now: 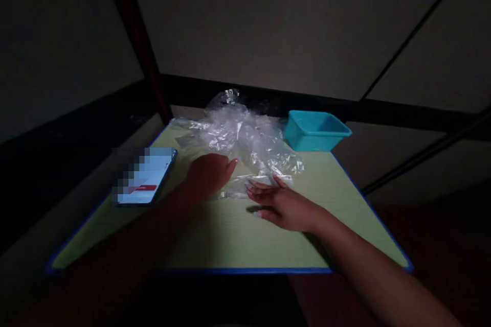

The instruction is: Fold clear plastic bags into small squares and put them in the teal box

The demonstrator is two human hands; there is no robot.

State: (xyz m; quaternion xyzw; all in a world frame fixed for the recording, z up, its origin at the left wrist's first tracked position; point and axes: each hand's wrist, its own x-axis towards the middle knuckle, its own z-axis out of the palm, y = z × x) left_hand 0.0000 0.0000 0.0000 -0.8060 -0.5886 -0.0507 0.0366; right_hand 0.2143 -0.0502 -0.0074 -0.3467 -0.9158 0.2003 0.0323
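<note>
A flat strip of clear plastic (240,187), apparently a folded bag, lies across the middle of the table. My right hand (278,204) rests on its right part, palm down with the fingers stretched and slightly spread. Near the strip's left end is my left hand (210,172), its back to me. Its fingers are curled under and the thumb sticks out to the right; whatever they hold, if anything, is hidden. Just beyond both hands spreads a loose heap of crumpled clear plastic bags (240,130).
The small pale-yellow table (245,240) has a blue edge. A phone (148,184) with a lit screen lies at its left side. At the back right stands a turquoise plastic basket (316,138). A wall (261,30) rises behind the table.
</note>
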